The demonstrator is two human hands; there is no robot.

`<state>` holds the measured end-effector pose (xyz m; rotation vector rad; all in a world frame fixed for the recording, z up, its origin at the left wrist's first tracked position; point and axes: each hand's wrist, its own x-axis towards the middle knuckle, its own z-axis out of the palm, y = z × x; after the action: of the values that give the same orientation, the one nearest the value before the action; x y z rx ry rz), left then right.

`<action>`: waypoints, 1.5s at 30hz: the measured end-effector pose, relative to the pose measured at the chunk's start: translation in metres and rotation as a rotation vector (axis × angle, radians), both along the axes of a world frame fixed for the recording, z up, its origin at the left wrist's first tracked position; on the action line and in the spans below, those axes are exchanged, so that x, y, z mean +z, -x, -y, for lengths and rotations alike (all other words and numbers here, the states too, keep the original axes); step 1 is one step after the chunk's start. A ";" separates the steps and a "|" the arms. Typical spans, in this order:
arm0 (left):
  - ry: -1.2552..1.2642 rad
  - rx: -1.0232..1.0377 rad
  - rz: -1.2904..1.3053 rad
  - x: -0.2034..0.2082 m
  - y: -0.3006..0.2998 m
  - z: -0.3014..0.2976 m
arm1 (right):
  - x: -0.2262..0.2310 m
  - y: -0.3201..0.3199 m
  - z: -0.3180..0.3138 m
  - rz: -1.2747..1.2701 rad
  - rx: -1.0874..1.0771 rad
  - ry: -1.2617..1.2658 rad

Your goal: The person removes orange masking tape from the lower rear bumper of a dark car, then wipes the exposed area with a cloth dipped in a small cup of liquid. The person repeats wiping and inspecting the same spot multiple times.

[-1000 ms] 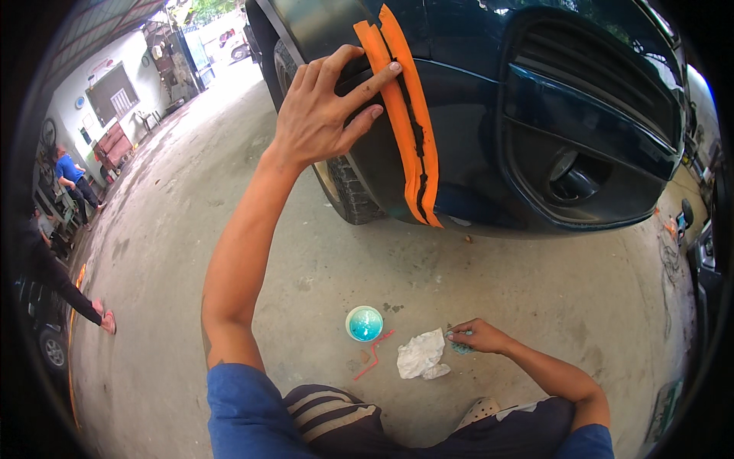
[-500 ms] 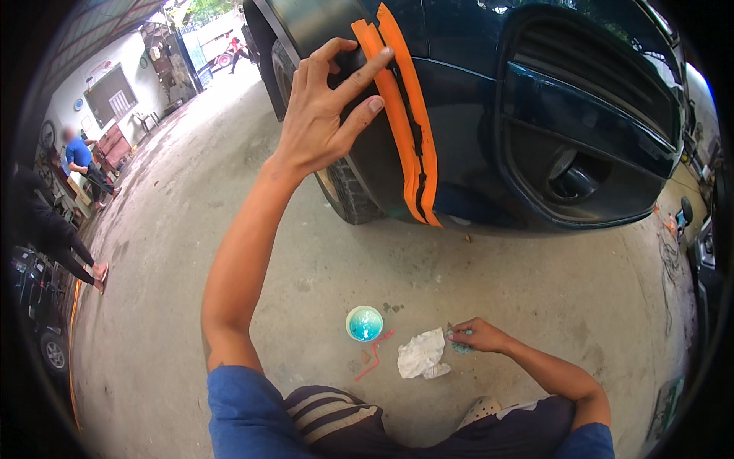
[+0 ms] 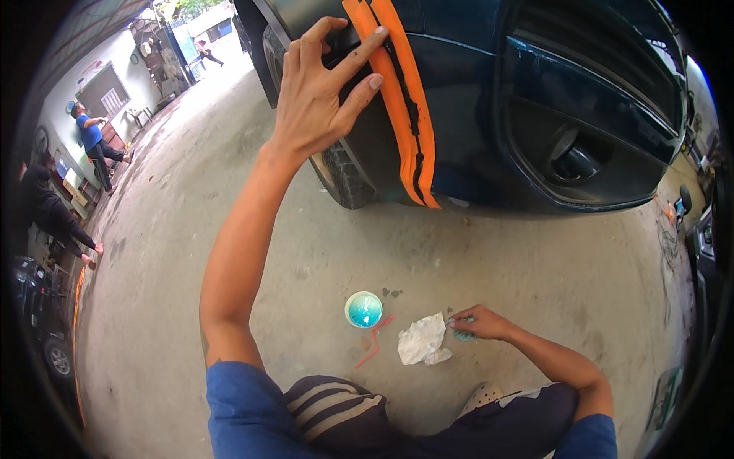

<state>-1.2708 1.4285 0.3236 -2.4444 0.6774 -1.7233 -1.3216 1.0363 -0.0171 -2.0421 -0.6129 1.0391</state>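
Two strips of orange masking tape [image 3: 421,130] run down the edge of a dark blue car bumper [image 3: 466,115], with a ragged black line between them. My left hand [image 3: 317,96] rests against this edge, fingers spread; its index fingertip touches the tape near the top. Low over the floor, my right hand [image 3: 487,322] has its fingers pinched at a small blue-green crumpled thing [image 3: 462,333], whose kind I cannot make out. Left of that hand lies a crumpled white cloth [image 3: 420,341]. A round tub [image 3: 363,310] with bright blue liquid stands further left.
A bent red strip [image 3: 375,344] lies beside the tub on the concrete floor [image 3: 306,291]. The car's front tyre [image 3: 344,180] is behind my left wrist. People [image 3: 95,141] are at the far left, near a dark vehicle [image 3: 42,314]. Cables [image 3: 669,245] lie at right.
The view has shifted slightly, so the car and floor things sit a little higher. Both hands keep their places. In the background, the person in blue has straightened up.
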 end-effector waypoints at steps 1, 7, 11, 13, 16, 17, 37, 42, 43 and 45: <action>-0.008 -0.012 0.003 0.001 0.000 -0.001 | 0.000 0.000 0.000 -0.007 0.000 -0.005; 0.032 -0.158 -0.011 -0.001 -0.004 -0.001 | 0.009 0.006 -0.015 0.000 -0.091 -0.017; 0.078 -0.268 -0.034 -0.021 -0.008 0.001 | 0.021 0.030 -0.026 -0.031 -0.147 -0.087; 0.084 -0.258 0.013 -0.036 -0.006 0.001 | 0.028 0.049 -0.026 -0.111 -0.202 -0.051; 0.049 -0.215 0.102 -0.045 -0.007 -0.001 | 0.041 0.076 -0.015 -0.161 -0.250 -0.016; 0.077 -0.242 0.106 -0.045 -0.007 -0.002 | 0.045 0.082 -0.011 -0.156 -0.254 0.005; -0.025 -0.221 0.096 0.005 -0.025 -0.010 | 0.070 0.138 -0.024 -0.197 -0.410 -0.046; -0.034 -0.155 0.068 0.006 -0.016 -0.006 | 0.062 0.130 -0.021 -0.207 -0.356 -0.087; -0.048 -0.121 0.072 0.007 -0.015 -0.006 | 0.060 0.128 -0.020 -0.195 -0.342 -0.085; -0.078 -0.057 0.081 0.007 -0.013 -0.005 | 0.055 0.126 -0.019 -0.189 -0.327 -0.102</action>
<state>-1.2578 1.4338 0.3309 -2.3128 0.7965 -1.7695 -1.4480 1.0557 0.0380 -1.8516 -0.2191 0.9687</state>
